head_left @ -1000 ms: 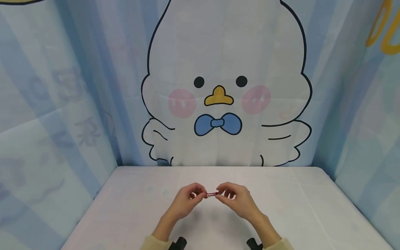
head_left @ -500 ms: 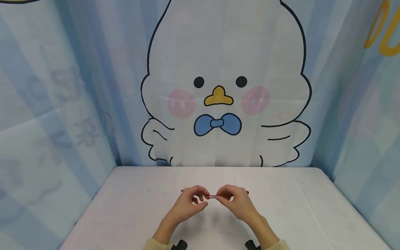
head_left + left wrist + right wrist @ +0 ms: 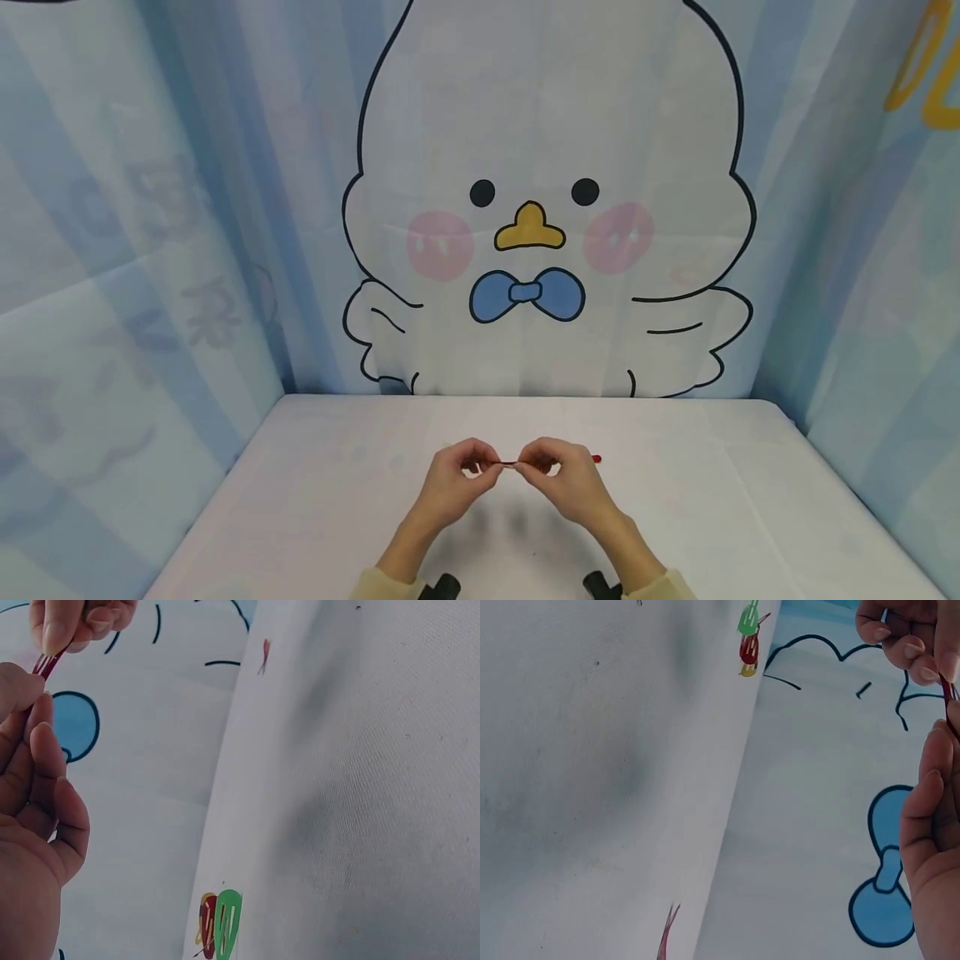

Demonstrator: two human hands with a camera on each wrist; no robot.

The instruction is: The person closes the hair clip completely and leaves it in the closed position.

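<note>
Between the fingertips of my two hands is a dark red snap hair clip [image 3: 47, 666], held above the table. My left hand [image 3: 453, 483] pinches one end between thumb and fingers. At the other end, my right hand [image 3: 570, 475] has it between thumb and forefinger. Much of the clip is hidden by the fingertips; its slotted metal shows in the left wrist view. In the right wrist view, the red edge of the clip [image 3: 946, 694] shows between both hands.
A green hair clip [image 3: 228, 922] lies beside a red clip [image 3: 208, 926] and a yellow one [image 3: 748, 670] on the white table [image 3: 300, 517]. A separate red clip [image 3: 265, 654] with splayed prongs lies to the right. A cartoon-printed cloth [image 3: 540, 350] hangs behind.
Half a second ago my left thumb was away from the clip; now it presses against it again. Both hands have risen slightly in the head view and stay close together.
</note>
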